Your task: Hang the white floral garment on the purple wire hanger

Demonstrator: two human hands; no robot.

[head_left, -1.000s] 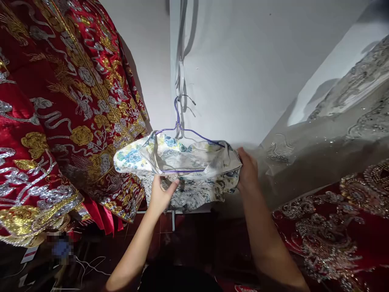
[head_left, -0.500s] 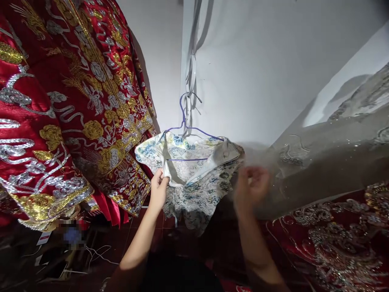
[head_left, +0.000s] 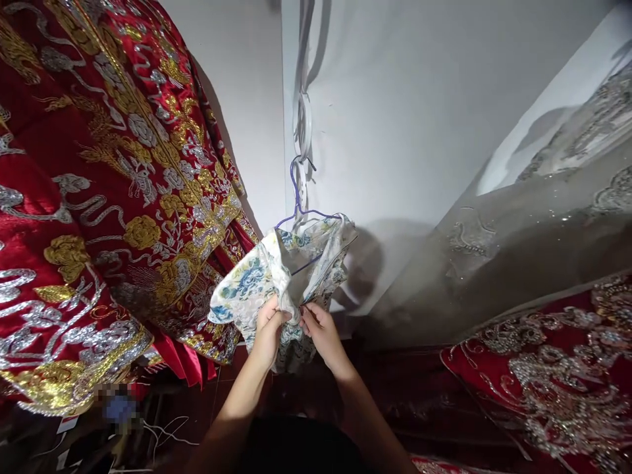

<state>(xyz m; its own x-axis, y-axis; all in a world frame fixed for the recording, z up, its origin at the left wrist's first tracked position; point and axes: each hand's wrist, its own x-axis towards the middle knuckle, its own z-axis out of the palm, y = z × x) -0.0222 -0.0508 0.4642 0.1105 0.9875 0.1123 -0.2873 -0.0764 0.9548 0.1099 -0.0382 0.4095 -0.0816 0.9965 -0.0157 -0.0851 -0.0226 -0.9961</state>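
A white garment with blue and yellow flowers (head_left: 257,276) hangs on a purple wire hanger (head_left: 296,197), whose hook sits in a white strap on the wall. My left hand (head_left: 269,329) and my right hand (head_left: 320,328) are close together at the garment's front, just below the hanger. Both pinch its cloth near the neck opening. The lower part of the garment is hidden behind my hands.
A red robe with gold and silver embroidery (head_left: 99,184) hangs at the left, touching the floral garment. A grey beaded gown (head_left: 543,230) and red embroidered cloth (head_left: 543,375) fill the right. White wall (head_left: 395,99) behind. Cables and small items (head_left: 148,434) lie on the dark floor.
My right hand let go of the garment's right side and came in to the middle beside my left hand. The garment, spread wide before, now hangs narrow and turned on the hanger.
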